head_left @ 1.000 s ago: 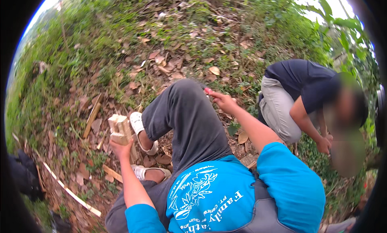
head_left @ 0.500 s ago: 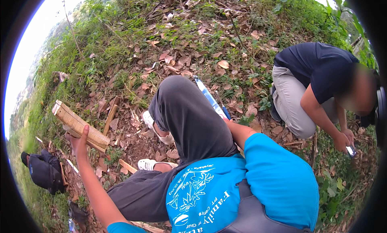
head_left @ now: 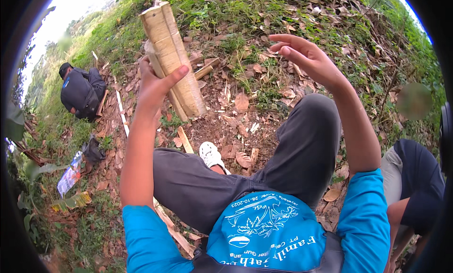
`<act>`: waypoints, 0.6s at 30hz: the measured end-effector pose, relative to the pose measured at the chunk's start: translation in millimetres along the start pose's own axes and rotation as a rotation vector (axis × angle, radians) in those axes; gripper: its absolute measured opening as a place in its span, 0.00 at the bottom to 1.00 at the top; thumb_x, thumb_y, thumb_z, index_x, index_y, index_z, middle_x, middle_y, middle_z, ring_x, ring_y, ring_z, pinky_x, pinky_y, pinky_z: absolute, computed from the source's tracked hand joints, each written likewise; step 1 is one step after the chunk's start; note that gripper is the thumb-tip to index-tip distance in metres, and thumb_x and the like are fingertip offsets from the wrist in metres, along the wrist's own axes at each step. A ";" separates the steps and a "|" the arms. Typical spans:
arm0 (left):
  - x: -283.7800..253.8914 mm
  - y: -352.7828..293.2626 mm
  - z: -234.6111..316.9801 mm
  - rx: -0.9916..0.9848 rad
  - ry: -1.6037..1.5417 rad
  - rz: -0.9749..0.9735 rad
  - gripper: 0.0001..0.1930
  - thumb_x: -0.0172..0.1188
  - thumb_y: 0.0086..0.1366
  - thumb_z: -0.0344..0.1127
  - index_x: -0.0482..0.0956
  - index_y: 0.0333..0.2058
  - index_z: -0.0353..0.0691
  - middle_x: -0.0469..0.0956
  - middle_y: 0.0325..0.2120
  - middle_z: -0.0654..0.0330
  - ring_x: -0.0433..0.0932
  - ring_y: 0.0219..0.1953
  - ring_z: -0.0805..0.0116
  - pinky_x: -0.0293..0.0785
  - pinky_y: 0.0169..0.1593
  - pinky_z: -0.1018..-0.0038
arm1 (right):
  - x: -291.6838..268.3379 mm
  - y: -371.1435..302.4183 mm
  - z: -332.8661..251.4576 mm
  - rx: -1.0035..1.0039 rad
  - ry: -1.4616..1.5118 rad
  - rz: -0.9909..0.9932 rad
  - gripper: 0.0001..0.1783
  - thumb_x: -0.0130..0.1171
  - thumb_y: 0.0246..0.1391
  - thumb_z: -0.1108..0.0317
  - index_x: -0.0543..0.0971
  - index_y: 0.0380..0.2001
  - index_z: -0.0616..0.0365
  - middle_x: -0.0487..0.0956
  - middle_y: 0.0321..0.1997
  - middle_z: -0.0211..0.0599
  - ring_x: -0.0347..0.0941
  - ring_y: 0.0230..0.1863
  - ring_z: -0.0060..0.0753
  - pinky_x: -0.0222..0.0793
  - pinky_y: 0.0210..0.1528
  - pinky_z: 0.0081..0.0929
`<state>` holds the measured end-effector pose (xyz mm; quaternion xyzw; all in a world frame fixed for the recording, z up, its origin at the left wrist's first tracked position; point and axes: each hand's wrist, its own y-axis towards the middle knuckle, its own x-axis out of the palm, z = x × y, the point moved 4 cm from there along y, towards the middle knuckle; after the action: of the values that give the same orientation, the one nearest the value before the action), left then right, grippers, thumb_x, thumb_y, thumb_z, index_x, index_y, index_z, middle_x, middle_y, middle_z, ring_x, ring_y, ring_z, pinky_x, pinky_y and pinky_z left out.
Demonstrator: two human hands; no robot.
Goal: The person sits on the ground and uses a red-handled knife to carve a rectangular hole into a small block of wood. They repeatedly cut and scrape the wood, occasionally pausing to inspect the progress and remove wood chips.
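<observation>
My left hand (head_left: pixel 158 81) is closed around a thick, pale yellow block of wood (head_left: pixel 170 46) and holds it up off the ground, tilted. The block has straight split sides and rough ends, and a second strip shows along its side. The thumb lies across the near face; the other fingers are partly hidden behind. My right hand (head_left: pixel 309 60) is raised in the air above my bent knee, fingers stretched out, with nothing in it. A wide gap separates it from the wood.
Shorter wood pieces (head_left: pixel 206 69) and a split strip (head_left: pixel 185 140) lie among dry leaves. A person in dark clothes (head_left: pixel 80 93) crouches at far left; another person (head_left: pixel 415 178) is close at right. A colourful plastic package (head_left: pixel 71 174) and a black bag (head_left: pixel 94 150) lie at left.
My view has turned left. My left hand has lifted the wood higher and more upright. My right hand has left the blue-and-white long thing beside my knee and come up empty.
</observation>
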<state>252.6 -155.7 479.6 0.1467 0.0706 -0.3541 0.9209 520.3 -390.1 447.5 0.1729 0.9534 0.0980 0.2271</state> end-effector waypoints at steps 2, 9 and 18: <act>19.9 9.9 -2.8 -0.044 -0.041 -0.040 0.54 0.81 0.50 0.52 0.53 0.61 0.25 0.72 0.51 0.40 0.77 0.57 0.50 0.73 0.64 0.60 | 35.5 29.6 -40.7 -0.081 -0.191 -0.100 0.45 0.60 0.63 0.39 0.60 0.75 0.52 0.72 0.67 0.46 0.69 0.66 0.41 0.66 0.68 0.44; 84.2 23.5 -17.8 -0.056 -0.234 -0.448 0.62 0.67 0.55 0.73 0.51 0.68 0.24 0.62 0.65 0.36 0.62 0.70 0.49 0.60 0.71 0.61 | 94.7 35.0 -2.1 0.215 0.291 -0.218 0.63 0.77 0.49 0.49 0.46 0.76 0.59 0.63 0.72 0.52 0.62 0.72 0.42 0.58 0.73 0.40; -3.3 47.7 -41.5 0.509 -0.016 0.206 0.56 0.58 0.61 0.72 0.50 0.72 0.32 0.58 0.70 0.43 0.56 0.74 0.51 0.49 0.75 0.56 | 53.4 37.6 67.3 0.478 -0.030 -0.138 0.61 0.78 0.44 0.51 0.56 0.74 0.64 0.74 0.65 0.50 0.71 0.65 0.38 0.63 0.68 0.35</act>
<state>281.2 -106.7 451.5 0.3769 -0.0434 -0.2659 0.8862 517.7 -328.1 377.2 0.1577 0.9555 -0.1486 0.2001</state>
